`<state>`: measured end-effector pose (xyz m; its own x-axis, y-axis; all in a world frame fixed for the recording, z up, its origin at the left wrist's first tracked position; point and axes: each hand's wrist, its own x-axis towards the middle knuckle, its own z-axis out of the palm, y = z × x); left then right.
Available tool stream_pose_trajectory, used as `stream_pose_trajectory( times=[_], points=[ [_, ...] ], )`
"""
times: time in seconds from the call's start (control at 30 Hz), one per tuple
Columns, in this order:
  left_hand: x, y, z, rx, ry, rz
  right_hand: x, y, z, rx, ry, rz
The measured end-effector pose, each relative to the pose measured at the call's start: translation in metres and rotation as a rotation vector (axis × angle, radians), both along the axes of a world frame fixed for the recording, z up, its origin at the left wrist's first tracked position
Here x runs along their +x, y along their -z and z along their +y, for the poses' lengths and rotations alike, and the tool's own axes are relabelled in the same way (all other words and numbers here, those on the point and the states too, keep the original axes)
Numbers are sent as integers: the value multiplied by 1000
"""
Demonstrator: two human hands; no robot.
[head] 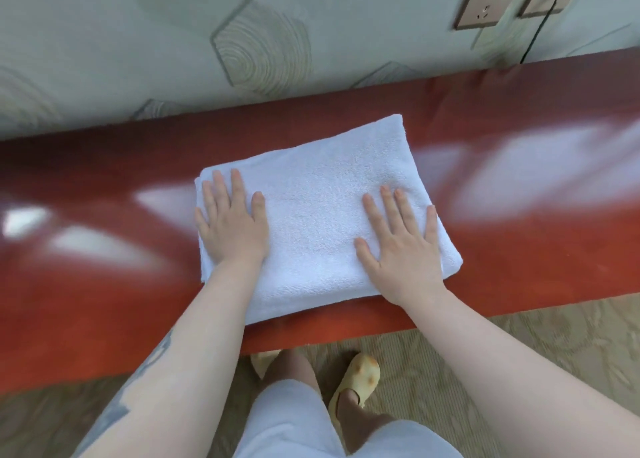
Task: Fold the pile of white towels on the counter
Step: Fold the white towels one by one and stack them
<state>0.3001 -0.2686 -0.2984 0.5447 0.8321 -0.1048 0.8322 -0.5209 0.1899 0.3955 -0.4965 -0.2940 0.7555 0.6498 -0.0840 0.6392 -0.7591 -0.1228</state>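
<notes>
The folded towel (322,208) lies mid-frame on the bench (519,215), long axis upper-right to lower-left; left hand (233,225) and right hand (401,249) press flat on it, fingers straight, gripping nothing.

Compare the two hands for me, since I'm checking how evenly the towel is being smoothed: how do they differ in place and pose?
The left hand lies at the towel's left edge, its thumb at the border; the right hand lies further inside the right half. The left hand sits farther from the person, the right hand nearer the front edge. The right hand's fingers spread wider than the left's. Both lie flat, palms down, fingers straight.
</notes>
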Motion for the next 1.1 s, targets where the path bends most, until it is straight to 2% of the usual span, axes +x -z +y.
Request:
stream_pose_trajectory(
  times=[0.1, 0.17, 0.27, 0.33, 0.4, 0.5, 0.77, 0.87, 0.93, 1.0, 1.1],
  points=[
    [-8, -10, 18, -59, -123, 9, -4, -6, 8, 17, 68, 20],
    [-2, -16, 11, 42, -51, 27, -7, -14, 27, 96, 129, 32],
    [28, -17, -23, 71, 141, -52, 0, -22, 79, 153, -76, 109],
    [44, -12, -28, -30, 146, -44, 13, -22, 111, 88, -248, 172],
    [48, -4, -13, -24, 138, -16, 39, -16, 124, -7, -320, 193],
    [37, 4, 4, 42, 112, -20, 81, -10, 111, -65, -184, 129],
    [42, -4, 30, -99, 56, 31, 101, -12, 106, -133, 144, 36],
    [33, -17, 44, -136, -49, -49, 60, -22, 109, 18, 297, -11],
    [24, -23, 17, -33, 123, -112, 2, -18, 117, 130, 123, 8],
    [16, -21, -24, -60, 308, -109, -41, -7, 117, 7, -114, 35],
    [14, -6, -43, -131, 253, -104, -33, 7, 111, -29, -183, 16]
  ],
)
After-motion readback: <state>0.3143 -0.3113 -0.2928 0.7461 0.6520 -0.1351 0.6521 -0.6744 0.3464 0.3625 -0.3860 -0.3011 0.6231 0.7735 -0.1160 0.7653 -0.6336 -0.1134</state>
